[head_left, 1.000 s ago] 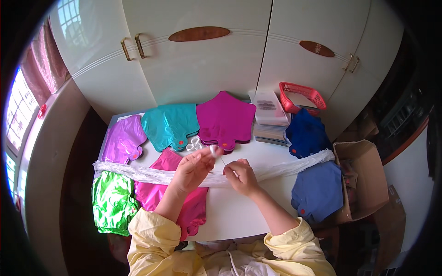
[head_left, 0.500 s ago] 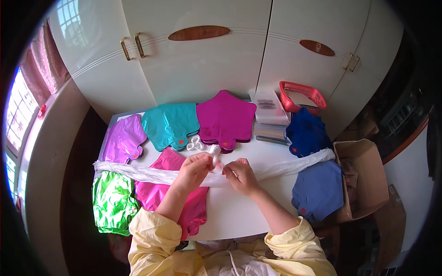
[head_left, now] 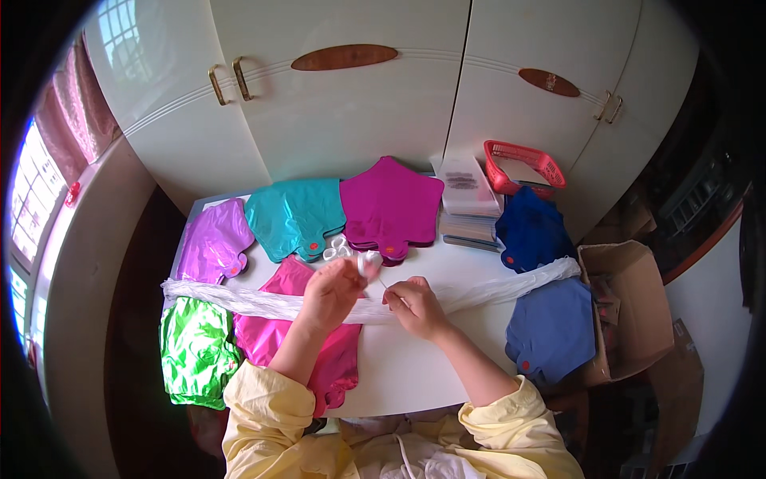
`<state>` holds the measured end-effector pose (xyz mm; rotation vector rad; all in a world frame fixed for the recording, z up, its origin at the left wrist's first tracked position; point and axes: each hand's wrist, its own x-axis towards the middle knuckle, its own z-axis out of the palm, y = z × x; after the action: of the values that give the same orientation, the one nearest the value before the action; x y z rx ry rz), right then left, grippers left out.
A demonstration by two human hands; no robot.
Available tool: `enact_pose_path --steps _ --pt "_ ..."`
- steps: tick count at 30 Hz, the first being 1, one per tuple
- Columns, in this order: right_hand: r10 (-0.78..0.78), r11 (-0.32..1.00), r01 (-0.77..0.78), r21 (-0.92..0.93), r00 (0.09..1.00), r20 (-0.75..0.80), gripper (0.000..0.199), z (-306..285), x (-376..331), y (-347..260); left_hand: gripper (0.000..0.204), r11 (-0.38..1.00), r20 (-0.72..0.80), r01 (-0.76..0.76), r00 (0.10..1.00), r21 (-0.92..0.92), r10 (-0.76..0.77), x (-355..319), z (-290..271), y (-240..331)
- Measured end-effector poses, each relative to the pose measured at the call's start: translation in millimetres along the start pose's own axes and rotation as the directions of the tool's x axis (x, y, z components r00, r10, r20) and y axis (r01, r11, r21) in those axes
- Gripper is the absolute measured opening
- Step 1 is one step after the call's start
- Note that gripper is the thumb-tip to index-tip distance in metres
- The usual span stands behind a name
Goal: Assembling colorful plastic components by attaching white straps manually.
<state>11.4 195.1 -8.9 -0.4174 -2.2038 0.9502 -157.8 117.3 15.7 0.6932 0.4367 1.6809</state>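
Observation:
Over the middle of the white table (head_left: 423, 375), my left hand (head_left: 331, 293) is closed on a small coil of white ribbon (head_left: 369, 262). My right hand (head_left: 415, 307) pinches a thin white strand stretched from that coil. Beneath both hands, a long bundle of white strands (head_left: 519, 286) lies across the table from side to side. Loose white loops (head_left: 338, 249) rest just beyond my left hand. Flat foil balloons lie nearby: a pink stack (head_left: 339, 363) partly under the bundle and my left arm, and a magenta star-shaped stack (head_left: 391, 199) at the back.
Purple (head_left: 211, 239), teal (head_left: 295, 214) and shiny green (head_left: 195, 351) foil balloons lie at left; dark blue (head_left: 533, 227) and grey-blue (head_left: 552, 331) ones at right. Stacked cards (head_left: 471, 191), a red basket (head_left: 523, 164) and an open cardboard box (head_left: 638, 319) border them. Cabinets (head_left: 343, 120) stand behind.
My left hand has turned and lifted slightly, bringing the ribbon coil up and a little left. A strand now shows between the hands; my right hand has barely moved.

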Motion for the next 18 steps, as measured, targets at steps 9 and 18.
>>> enact_pose_path --steps 9,18 --pt "-0.112 0.994 0.108 -0.031 0.971 -0.21 0.012 -6.4 2.3 -3.3 0.017 0.114 -0.016 0.014 1.0 0.993 0.024 1.4 13.8 4.2" --pt "0.056 0.998 -0.057 -0.009 0.997 -0.047 0.014 -4.7 -0.2 1.5 0.025 0.954 -0.065 0.062 0.997 0.294 -0.044 0.7 20.5 2.5"
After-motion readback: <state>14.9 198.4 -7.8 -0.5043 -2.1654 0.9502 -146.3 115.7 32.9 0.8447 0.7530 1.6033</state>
